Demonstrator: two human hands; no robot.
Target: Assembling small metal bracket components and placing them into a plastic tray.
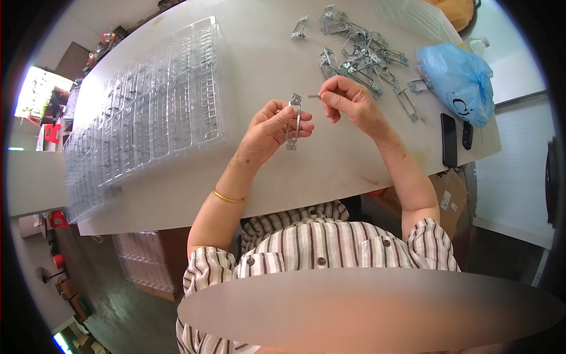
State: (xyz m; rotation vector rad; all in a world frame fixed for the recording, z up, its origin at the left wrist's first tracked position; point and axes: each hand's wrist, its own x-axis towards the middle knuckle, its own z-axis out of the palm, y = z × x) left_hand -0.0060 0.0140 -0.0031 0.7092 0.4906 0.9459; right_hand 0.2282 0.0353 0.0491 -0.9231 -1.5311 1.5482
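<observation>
your left hand (272,128) pinches a slim metal bracket (293,121) above the middle of the surface (330,165), its long axis running away from you, upper end by your fingertips. your right hand (348,99) grips a small pin (313,96) narrowly, its tip pointing left toward the bracket's top, just beside it.

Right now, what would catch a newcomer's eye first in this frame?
At the middle, the left hand holds a small grey metal bracket upright while the right hand pinches a thin pin beside it. A heap of similar metal brackets lies beyond, and clear plastic trays stretch leftward.
</observation>
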